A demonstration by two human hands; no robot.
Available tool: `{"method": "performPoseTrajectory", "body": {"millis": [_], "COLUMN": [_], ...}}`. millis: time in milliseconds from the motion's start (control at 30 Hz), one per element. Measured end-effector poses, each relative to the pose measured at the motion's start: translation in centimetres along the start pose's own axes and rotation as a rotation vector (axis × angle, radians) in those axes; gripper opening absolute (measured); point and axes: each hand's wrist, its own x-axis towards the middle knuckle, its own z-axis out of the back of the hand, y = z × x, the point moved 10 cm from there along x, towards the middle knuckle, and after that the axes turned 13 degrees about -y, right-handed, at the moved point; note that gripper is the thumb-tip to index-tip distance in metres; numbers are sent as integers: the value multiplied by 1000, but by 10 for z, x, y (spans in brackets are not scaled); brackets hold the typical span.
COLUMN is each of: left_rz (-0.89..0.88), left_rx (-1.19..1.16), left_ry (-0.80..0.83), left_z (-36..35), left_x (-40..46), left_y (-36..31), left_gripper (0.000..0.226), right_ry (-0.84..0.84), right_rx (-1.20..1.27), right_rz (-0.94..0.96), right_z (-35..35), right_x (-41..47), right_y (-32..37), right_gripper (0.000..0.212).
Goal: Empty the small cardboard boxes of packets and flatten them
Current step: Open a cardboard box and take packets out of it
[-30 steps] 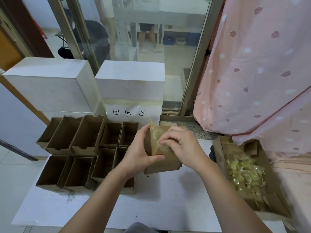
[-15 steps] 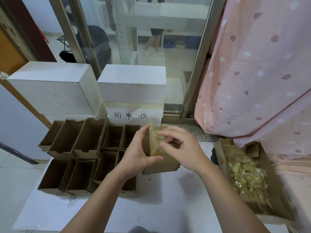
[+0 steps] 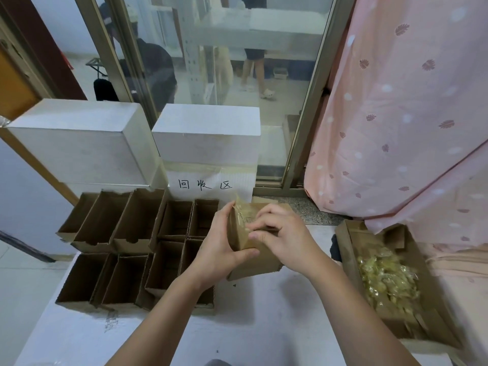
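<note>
Gripping a small cardboard box (image 3: 252,262) above the white table (image 3: 258,320), the left hand (image 3: 220,250) wraps its near side, thumb across the front. The right hand (image 3: 284,237) curls its fingers at the box's open top, pinching clear packets (image 3: 241,215). Behind, a paper sign (image 3: 208,184) reads "回收区".

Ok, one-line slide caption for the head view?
Left hand steadies a small cardboard box while right hand picks at its packets.
</note>
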Motion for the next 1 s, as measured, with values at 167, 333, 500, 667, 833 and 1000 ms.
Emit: {"method": "performPoseTrajectory", "body": {"millis": [167,333,500,667,833,1000], "left_rz": [-39,-36,-58,-11,-17,-42], "left_rx": [17,-9,-27,-33,-8,6], "left_ry": [32,41,56,39,52,69], "left_z": [-1,-2,-7,-4,-6,-12], "left_x": [-3,-2,-9,-11,-18,-25], "left_y": [-2,-4,-10,1,2,0], "left_gripper": [117,117,114,116,117,113], "right_ry": [18,-219,-352,-25,134,108], "right_rx": [-2,-80,-11,-133,-125,-84], "right_rz": [-24,-39,34,181,115,69], "right_z": [1,15,35,8,-5,-6], "right_x": [1,1,5,-7,-10,-10], "right_y": [-7,-7,0,15,8,6], "right_gripper": [14,19,15,28,18,10]}}
